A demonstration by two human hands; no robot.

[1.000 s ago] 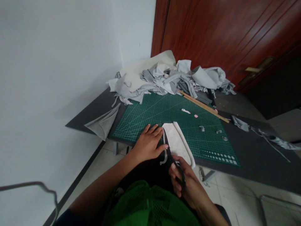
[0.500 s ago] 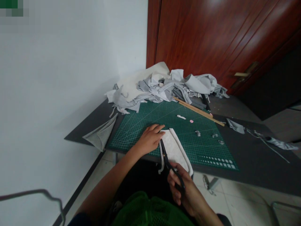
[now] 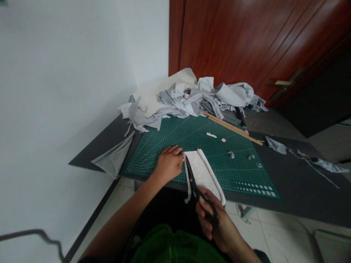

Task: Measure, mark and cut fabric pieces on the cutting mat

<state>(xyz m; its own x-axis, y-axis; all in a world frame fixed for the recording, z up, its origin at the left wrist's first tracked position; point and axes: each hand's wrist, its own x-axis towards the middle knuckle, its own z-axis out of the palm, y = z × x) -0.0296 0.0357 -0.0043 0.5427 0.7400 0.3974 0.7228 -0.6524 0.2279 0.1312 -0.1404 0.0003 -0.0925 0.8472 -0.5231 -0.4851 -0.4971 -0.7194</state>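
A white fabric piece [image 3: 201, 168] with a thick rolled edge on its right lies over the near edge of the green cutting mat [image 3: 153, 153]. Black scissors [image 3: 191, 179] run along its left side, where a narrow strip [image 3: 188, 190] hangs partly separated from it. My right hand [image 3: 216, 219] is closed around the scissor handles, below the mat's edge. With closed fingertips, my left hand [image 3: 169, 163] grips the fabric's upper left corner, close to the blade tips. What lies under those fingers is hidden.
Crumpled grey and white fabric scraps [image 3: 181, 98] are heaped at the back, by the wooden door [image 3: 233, 44]. Wooden strips [image 3: 230, 128] cross the mat's far side. A folded grey cloth [image 3: 115, 157] overhangs the table's left front edge. Small scraps [image 3: 230, 155] dot the mat's right part.
My left hand has shifted slightly left, and its fingers now sit at the fabric's corner instead of reaching over it. The scissors' tips show more clearly; my right hand has barely moved.
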